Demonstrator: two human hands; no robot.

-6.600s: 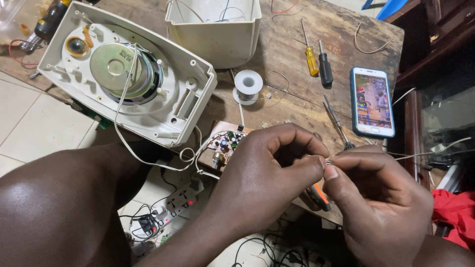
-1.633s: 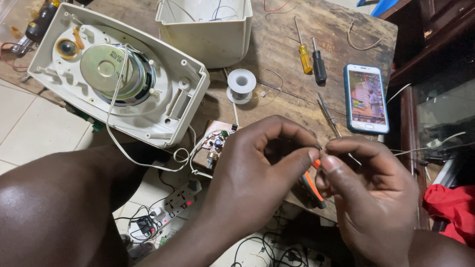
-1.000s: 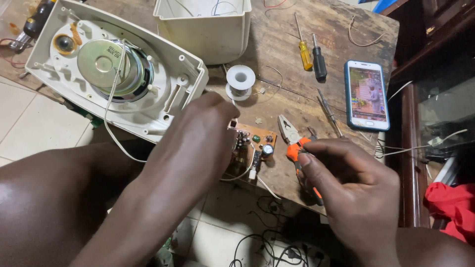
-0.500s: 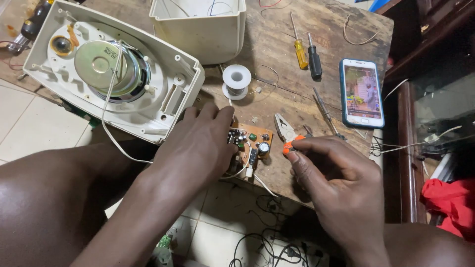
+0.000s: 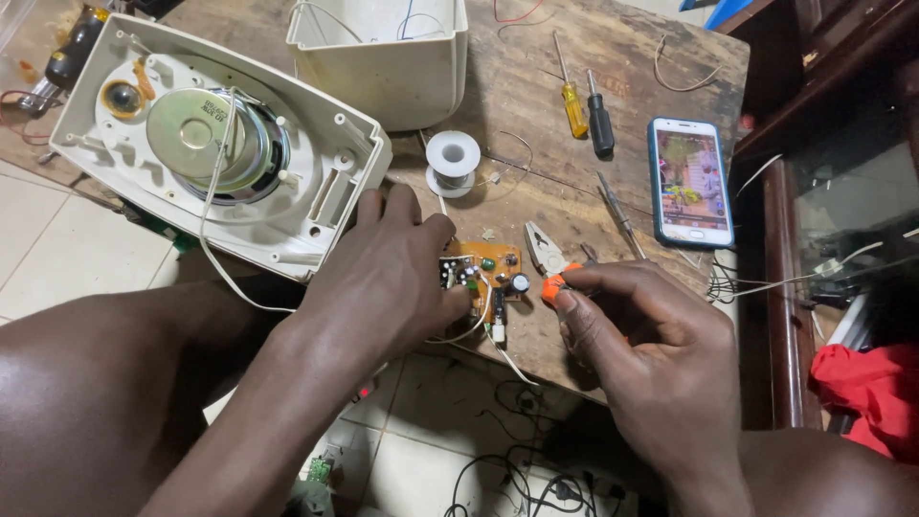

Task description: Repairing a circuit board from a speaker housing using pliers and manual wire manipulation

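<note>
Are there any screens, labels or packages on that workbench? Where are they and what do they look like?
Smartphone: lying flat at the right side of the wooden table, beside two screwdrivers; a white-edged rectangle, its screen lit with a colourful picture.
Speaker magnet: inside the open white casing at the left; a round silvery face with small dark print.
No packages show.

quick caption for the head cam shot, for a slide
Left hand steadies a small circuit board while right hand holds orange-handled pliers beside it.
</note>
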